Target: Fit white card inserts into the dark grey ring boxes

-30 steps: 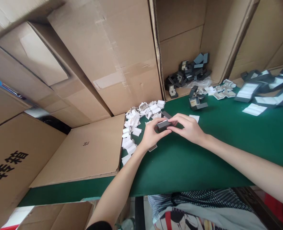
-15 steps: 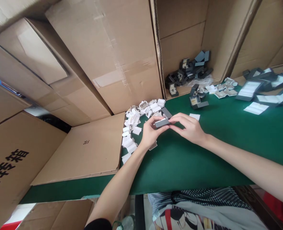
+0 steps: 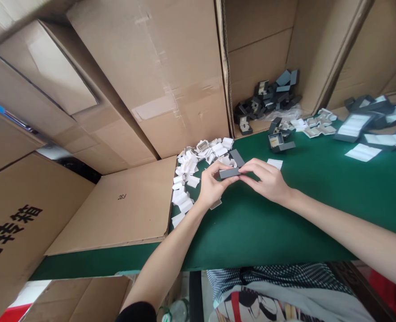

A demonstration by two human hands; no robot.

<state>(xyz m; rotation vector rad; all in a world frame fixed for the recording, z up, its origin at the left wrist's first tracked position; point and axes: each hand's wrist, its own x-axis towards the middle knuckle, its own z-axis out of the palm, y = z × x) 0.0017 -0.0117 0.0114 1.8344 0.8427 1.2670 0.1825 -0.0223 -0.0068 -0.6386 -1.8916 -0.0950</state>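
A small dark grey hinged box (image 3: 229, 173) is held above the green table between both hands, its lid standing raised at the back. My left hand (image 3: 212, 184) grips its left side, thumb along the lower front edge and fingers behind. At the right end, my right hand (image 3: 263, 179) pinches the box with thumb and fingertips. What lies inside the box is mostly hidden from this angle. Just beyond and left of my hands is a pile of white folded inserts (image 3: 187, 163). One pale insert (image 3: 216, 204) rests partly behind my left wrist.
A large open carton (image 3: 258, 27) at the back holds several dark small boxes (image 3: 271, 98). Open grey boxes with white linings (image 3: 355, 125) lie at right. A flat cardboard sheet (image 3: 111, 210) covers the table's left part. Stacked cartons (image 3: 171, 80) wall off the back.
The box in my hands has tilted slightly, so less of its white inside shows. Both hands keep their hold. The whole view has shifted a little.
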